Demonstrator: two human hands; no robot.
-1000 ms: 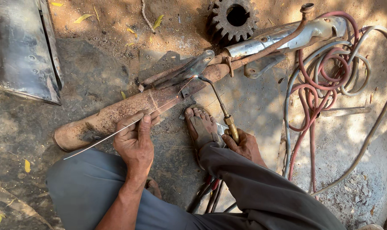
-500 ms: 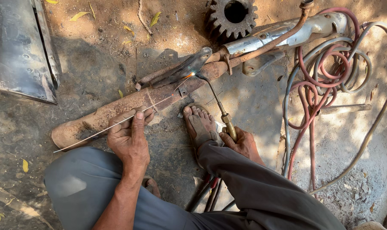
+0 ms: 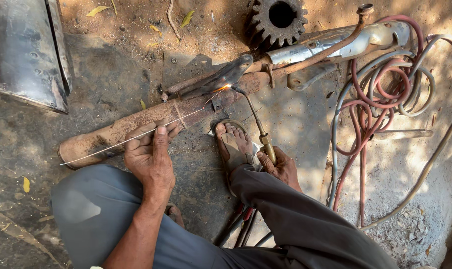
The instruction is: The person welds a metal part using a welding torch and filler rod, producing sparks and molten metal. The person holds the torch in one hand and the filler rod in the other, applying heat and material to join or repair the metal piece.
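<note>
A toothed steel gear (image 3: 280, 20) lies on bare dirt. Right of the gear, red and grey hoses (image 3: 385, 94) coil loosely; far left of it rests a dented metal sheet (image 3: 26, 55), with yellow leaves (image 3: 97, 10) scattered between.

Our left hand (image 3: 151, 157) pinches a thin filler rod (image 3: 136, 135) running toward two o'clock; our right hand (image 3: 280, 167) grips the torch (image 3: 256, 119), flame touching the rusty exhaust pipe (image 3: 136, 127).

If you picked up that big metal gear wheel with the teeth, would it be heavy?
Probably heavy: the gear looks like thick, solid metal around its centre hole. It would likely stay stiff. Lying flat on the dirt ground, it shouldn't roll unless stood on edge.
</note>
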